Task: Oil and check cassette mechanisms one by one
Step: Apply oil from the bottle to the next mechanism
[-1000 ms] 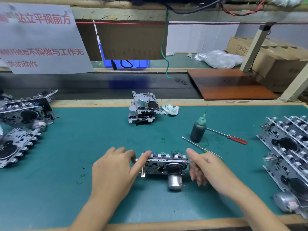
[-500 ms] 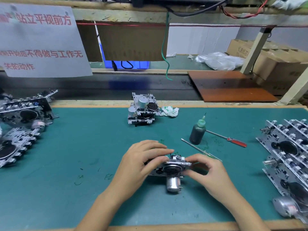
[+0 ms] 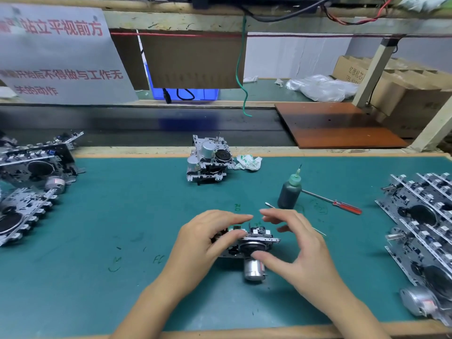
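A metal cassette mechanism with a black flywheel and a silver motor at its near end rests on the green mat, centre front. My left hand grips its left side, thumb pressed on the top edge. My right hand hovers over its right side, fingers spread, thumb touching the flywheel near the motor. A dark green oil bottle with a needle tip stands upright just behind my right hand.
A thin metal probe pokes out behind my right hand. A red-handled screwdriver lies right of the bottle. Another mechanism and a crumpled wrapper sit at the mat's back. Stacks of mechanisms fill the left and right edges.
The mechanism has been tipped and turned, so its motor points more toward me. My left hand closed over its left side; my right hand let go of the end and opened above it.
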### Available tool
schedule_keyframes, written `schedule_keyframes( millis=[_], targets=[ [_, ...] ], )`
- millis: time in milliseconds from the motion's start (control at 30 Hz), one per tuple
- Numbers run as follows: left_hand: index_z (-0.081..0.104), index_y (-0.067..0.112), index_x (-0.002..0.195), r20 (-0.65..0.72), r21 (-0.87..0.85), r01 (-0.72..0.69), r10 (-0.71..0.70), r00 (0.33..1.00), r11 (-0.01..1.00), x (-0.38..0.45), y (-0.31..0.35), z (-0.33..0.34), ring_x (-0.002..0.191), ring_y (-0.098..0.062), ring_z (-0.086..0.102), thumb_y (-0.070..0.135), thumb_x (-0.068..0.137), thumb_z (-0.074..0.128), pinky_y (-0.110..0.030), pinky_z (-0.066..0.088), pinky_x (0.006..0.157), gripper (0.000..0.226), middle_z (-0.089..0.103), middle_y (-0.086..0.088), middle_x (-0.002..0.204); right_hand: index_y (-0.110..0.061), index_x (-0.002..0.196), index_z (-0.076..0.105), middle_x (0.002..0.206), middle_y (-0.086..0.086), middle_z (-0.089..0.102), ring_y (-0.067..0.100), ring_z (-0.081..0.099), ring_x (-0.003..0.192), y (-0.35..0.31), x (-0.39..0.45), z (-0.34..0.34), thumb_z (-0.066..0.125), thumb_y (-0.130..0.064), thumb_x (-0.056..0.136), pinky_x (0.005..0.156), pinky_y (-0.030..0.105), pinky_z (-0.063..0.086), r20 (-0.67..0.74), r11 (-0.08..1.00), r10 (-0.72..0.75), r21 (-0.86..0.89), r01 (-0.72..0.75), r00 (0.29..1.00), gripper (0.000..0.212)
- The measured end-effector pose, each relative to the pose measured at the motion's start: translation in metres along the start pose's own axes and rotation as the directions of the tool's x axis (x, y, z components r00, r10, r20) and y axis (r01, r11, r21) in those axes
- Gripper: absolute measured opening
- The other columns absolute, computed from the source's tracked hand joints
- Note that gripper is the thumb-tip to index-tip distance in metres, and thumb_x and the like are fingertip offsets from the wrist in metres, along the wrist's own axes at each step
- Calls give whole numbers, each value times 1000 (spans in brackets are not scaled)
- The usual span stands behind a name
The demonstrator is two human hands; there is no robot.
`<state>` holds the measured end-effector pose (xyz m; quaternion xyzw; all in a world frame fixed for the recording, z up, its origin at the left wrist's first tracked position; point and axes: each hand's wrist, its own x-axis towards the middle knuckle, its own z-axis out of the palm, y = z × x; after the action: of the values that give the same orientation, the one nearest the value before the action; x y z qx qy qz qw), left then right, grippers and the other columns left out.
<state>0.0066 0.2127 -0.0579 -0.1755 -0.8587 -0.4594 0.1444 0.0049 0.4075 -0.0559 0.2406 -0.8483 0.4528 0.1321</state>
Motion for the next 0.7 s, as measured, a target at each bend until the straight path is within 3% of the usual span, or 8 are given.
schedule_keyframes(
  millis=[100,200,300,433,700],
  targets=[
    [64,48,108,16,12,8,-9,1000,1000,0,1,-1,101,1,58,52,86,49,-17,43,84,27,64,25,105,-42,102,58,104,-24,60,1,52,107,4,9,2,82,-34,66,90,11,35,124,998,58,-11,-57,991,44],
    [64,44,110,26,-6,-11,12,1000,1000,1,2,-1,101,-1,59,47,87,50,-16,43,86,27,63,26,107,-41,89,61,98,-24,62,1,54,101,7,15,0,86,-21,65,88,11,36,143,997,67,14,-70,987,41],
    [59,50,112,29,-33,-21,22,999,999,2,1,0,103,-2,59,45,88,50,-16,42,88,27,63,25,107,-40,86,62,95,-24,62,2,55,99,8,19,-1,87,-22,63,88,11,36,174,996,77,27,-83,982,38],
    [59,41,115,48,-49,-67,70,996,997,3,-3,1,107,3,56,42,89,51,-16,41,93,27,63,24,109,-40,81,62,91,-21,64,4,56,97,8,23,-2,87,-23,62,86,12,37,202,994,98,28,-106,974,35],
    [59,46,113,70,-35,-31,33,997,999,4,-6,1,117,6,49,45,87,49,-11,34,98,27,61,28,112,-40,84,63,98,-24,62,3,57,98,7,21,-1,86,-23,64,87,12,38,198,994,95,25,-102,976,35]
  ],
)
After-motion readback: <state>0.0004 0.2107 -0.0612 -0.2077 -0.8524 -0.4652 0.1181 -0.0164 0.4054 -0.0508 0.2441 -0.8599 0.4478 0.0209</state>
